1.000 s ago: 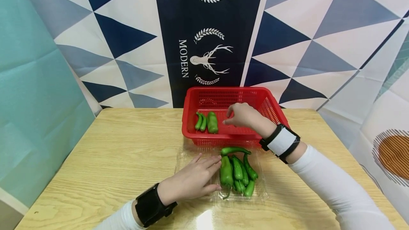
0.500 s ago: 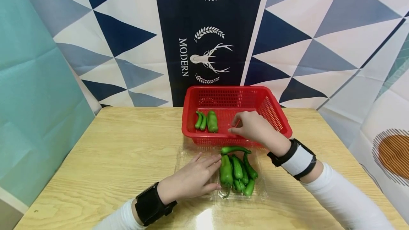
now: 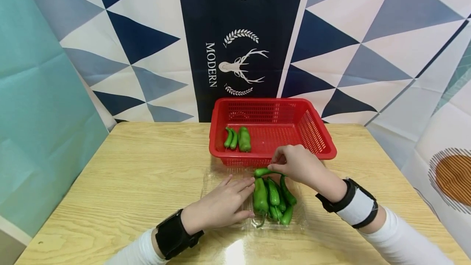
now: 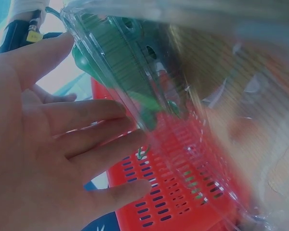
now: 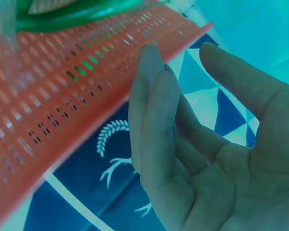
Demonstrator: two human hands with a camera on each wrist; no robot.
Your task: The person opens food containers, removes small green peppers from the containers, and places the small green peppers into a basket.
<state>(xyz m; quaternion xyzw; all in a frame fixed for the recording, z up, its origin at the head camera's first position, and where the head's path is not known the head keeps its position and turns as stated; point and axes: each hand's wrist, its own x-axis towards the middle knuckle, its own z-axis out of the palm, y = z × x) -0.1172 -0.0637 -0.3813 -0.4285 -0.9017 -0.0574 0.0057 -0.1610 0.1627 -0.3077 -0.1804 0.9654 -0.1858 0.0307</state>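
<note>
In the head view a clear plastic clamshell box (image 3: 301, 221) lies on the table, its right half holding several green peppers (image 3: 273, 192). Fingers straight and spread, my left hand (image 3: 222, 204) rests along the box beside a broad pepper (image 3: 260, 196); the left wrist view has its fingertips against the clear plastic wall. Over the box's far edge hovers my right hand (image 3: 297, 162), partly covering a long green pepper (image 3: 262, 171). Its fingers bend loosely, and the right wrist view shows a gap between thumb and fingers with nothing in it.
Behind the box stands a red plastic basket (image 3: 312, 134) with two slim peppers (image 3: 231, 138) and a thicker one (image 3: 244, 139) at its left. A patterned curtain (image 3: 147, 52) hangs behind the wooden table (image 3: 147, 162).
My right hand has come out of the red basket, moving toward me and slightly right, to the pepper at the box's far edge. The left hand has stayed in place.
</note>
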